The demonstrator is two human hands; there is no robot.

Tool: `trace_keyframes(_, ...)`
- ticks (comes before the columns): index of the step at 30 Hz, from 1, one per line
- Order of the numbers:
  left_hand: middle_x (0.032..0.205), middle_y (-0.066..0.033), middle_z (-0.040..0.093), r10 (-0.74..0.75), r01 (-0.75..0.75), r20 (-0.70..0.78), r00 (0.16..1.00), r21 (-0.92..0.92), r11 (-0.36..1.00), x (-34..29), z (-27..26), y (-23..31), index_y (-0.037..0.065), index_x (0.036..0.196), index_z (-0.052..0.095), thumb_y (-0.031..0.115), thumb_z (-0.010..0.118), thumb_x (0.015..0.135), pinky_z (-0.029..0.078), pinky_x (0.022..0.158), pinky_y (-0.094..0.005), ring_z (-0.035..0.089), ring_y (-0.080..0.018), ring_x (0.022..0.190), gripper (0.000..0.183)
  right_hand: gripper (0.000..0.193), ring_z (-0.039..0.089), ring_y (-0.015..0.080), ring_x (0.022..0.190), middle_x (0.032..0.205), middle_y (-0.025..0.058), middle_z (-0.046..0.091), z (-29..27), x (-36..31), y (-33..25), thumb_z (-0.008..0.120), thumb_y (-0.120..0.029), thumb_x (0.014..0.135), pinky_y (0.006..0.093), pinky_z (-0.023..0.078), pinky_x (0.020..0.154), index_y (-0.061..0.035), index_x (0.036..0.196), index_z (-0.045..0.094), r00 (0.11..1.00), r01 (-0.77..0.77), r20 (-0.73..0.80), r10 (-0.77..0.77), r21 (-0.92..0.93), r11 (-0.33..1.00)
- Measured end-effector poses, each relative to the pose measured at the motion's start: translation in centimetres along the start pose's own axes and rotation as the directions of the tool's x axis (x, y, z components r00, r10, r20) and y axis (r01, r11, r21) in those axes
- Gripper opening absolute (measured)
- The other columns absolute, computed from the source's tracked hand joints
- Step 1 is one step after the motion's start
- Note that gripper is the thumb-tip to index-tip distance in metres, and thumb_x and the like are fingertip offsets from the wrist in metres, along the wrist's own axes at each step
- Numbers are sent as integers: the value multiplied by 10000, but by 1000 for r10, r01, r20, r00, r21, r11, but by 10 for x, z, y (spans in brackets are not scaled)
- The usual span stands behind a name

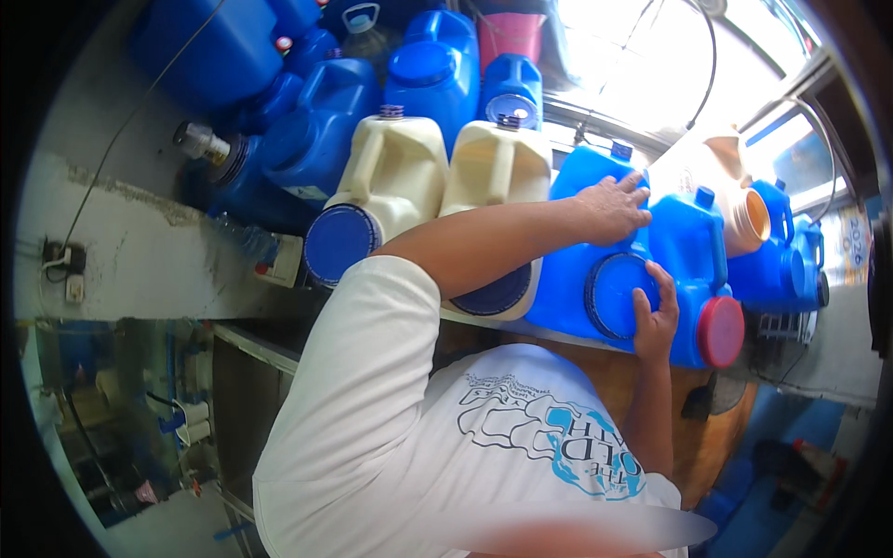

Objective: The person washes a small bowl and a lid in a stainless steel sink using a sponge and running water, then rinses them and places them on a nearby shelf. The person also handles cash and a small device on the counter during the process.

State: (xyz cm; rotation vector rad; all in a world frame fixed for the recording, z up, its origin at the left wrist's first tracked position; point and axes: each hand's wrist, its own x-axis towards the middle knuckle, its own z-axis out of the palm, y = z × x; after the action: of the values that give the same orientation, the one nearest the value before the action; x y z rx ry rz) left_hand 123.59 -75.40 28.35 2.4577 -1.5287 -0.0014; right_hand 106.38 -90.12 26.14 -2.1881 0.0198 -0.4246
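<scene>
Daylight glares through the window [651, 56] behind a crowded row of plastic jugs, and a pale ledge [121, 260] runs off to the left; right of the row's middle sits a blue jug [563, 274], between a cream jug [409, 158]'s cream neighbour [535, 163] and a blue jug with a red lid [684, 232]; the left hand [609, 209] lies palm down across its upper part, fingers loosely spread and wrapped around nothing that shows; the right hand [657, 321] has thumb and fingers at the edge of its wide blue lid [616, 296], though whether they squeeze or merely rest I cannot tell; the jug looks stiff-walled and smooth, probably slippery if wet, hardly fragile, light if empty and awkwardly heavy if full; a moulded handle would be the surest hold, with a palm steadying the body, while the lid's rim suits only turning; its opaque wall hides any contents, and the closed cream jugs show no clear liquid level; farther back, a clear bottle [365, 37] and a pink bucket [512, 37] stand among more blue containers, their contents equally hard to make out.
</scene>
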Motion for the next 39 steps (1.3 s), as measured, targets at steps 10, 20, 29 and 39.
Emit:
trace_keyframes(10, 1474, -200, 396, -152, 152, -10, 988, 2, 988, -73, -76, -61, 139, 1388, 492, 284, 708, 802, 361, 1091, -465, 431, -357, 1330, 641, 406, 510, 268, 1230, 1287, 141, 566, 3, 0, 7, 632, -134, 873, 383, 357, 1073, -30, 1260, 570, 1000, -17, 18, 15, 80, 997)
trace_keyframes(20, 1490, -198, 365, -855, 957, -431, 287, 86, 278, -324, -128, -247, 158, 1432, 427, 753, 696, 608, 304, 1119, -481, 357, -390, 1368, 1052, 402, 510, 261, 1221, 1278, 140, 566, 3, -1, 7, 629, -169, 891, 375, 362, 1063, -28, 1261, 564, 1000, -13, 26, 10, 111, 994)
trace_keyframes(29, 1526, -124, 336, -982, 999, -182, -49, -12, -47, -347, -120, -265, 308, 1459, 390, 695, 688, 627, 206, 1143, -535, 290, -390, 1402, 965, 410, 514, 260, 1216, 1281, 133, 564, -2, 0, 6, 635, -146, 885, 375, 366, 1063, -30, 1270, 554, 999, -16, 35, 14, 54, 998)
trace_keyframes(39, 1512, -89, 366, -960, 998, -281, -14, 49, -29, -349, -113, -251, 305, 1433, 435, 652, 674, 664, 271, 1111, -520, 331, -363, 1383, 877, 411, 515, 276, 1222, 1285, 137, 560, 0, -2, -3, 652, -143, 873, 377, 372, 1063, -45, 1262, 566, 997, -59, 43, 58, 24, 998)
